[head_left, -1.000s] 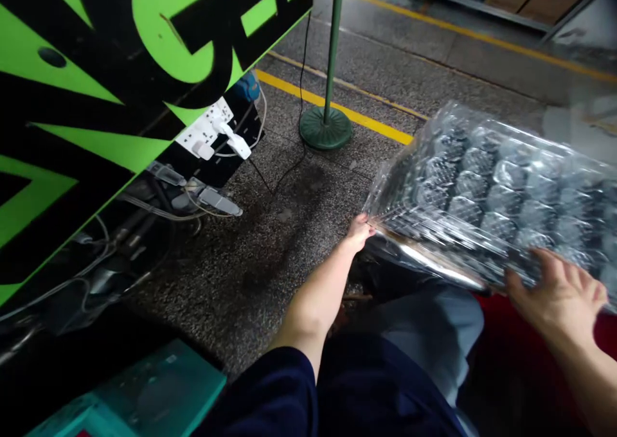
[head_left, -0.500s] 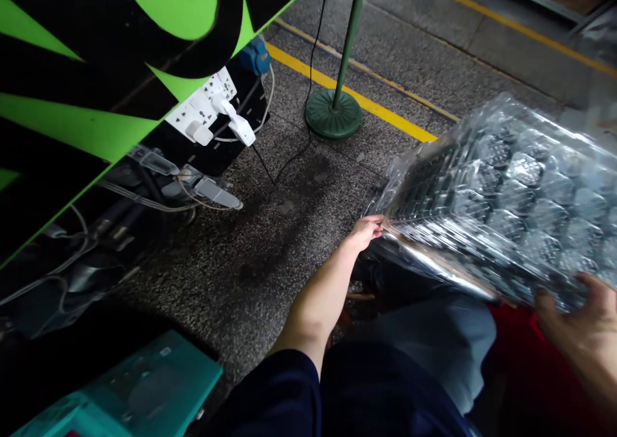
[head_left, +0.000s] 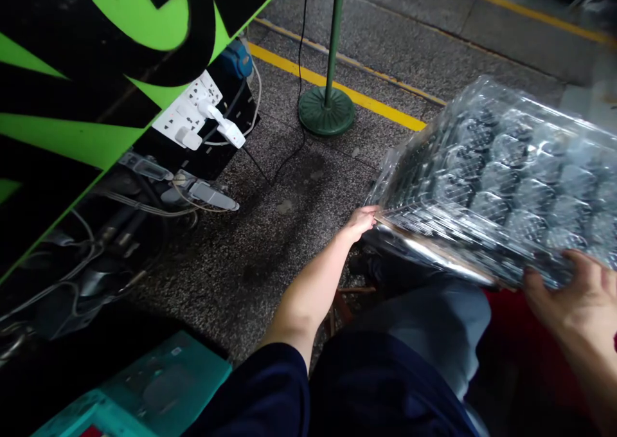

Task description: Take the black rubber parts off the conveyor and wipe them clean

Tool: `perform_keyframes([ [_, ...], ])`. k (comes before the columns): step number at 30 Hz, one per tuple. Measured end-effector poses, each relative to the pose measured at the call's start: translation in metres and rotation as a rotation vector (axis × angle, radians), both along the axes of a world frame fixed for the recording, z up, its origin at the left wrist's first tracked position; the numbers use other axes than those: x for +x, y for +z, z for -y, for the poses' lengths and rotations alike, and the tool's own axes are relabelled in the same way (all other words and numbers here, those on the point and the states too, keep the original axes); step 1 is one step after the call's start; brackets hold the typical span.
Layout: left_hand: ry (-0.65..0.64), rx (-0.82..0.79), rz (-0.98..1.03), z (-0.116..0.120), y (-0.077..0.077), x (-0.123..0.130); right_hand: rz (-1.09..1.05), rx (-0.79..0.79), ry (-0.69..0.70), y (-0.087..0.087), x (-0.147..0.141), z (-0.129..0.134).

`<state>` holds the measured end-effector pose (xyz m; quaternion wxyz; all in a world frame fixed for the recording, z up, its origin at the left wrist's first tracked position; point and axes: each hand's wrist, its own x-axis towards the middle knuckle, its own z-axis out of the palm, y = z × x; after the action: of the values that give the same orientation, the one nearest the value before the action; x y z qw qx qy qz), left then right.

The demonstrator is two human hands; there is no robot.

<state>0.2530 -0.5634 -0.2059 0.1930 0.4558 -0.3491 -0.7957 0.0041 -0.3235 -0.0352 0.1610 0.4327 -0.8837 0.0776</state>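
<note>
A stack of clear plastic trays (head_left: 511, 173) with rows of rounded pockets, inside a clear plastic wrap, fills the right side of the view, tilted above my knee. My left hand (head_left: 361, 223) pinches its near left lower corner, the arm stretched forward. At the near right edge, my right hand (head_left: 578, 295) grips the stack with the thumb and fingers apart around its rim. Part of the right hand is cut off by the frame edge, and the stack's underside is hidden.
On the left, a black and green table panel (head_left: 72, 128) overhangs white power sockets (head_left: 187, 112) and tangled cables. A green round stand base (head_left: 326, 110) with a pole rests on the speckled floor near a yellow line. A teal box (head_left: 159, 385) stands at lower left.
The view has shifted slightly. The tray stack sits a little farther left and higher in the picture, with both hands still on it.
</note>
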Motion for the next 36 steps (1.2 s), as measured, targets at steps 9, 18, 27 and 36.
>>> perform_keyframes([
  [9,0.032,0.082,-0.008,0.010,-0.007,-0.007,0.053,-0.022,0.025,0.012,0.006,0.007],
  [18,0.035,0.008,0.076,0.014,-0.005,-0.013,0.119,-0.015,0.059,0.016,0.009,0.009],
  [27,0.004,-0.094,0.241,0.022,0.010,-0.018,0.075,-0.024,0.091,0.013,0.012,0.007],
  [36,0.045,-0.032,0.136,0.014,0.027,-0.011,0.054,-0.081,0.099,0.008,0.009,0.005],
])
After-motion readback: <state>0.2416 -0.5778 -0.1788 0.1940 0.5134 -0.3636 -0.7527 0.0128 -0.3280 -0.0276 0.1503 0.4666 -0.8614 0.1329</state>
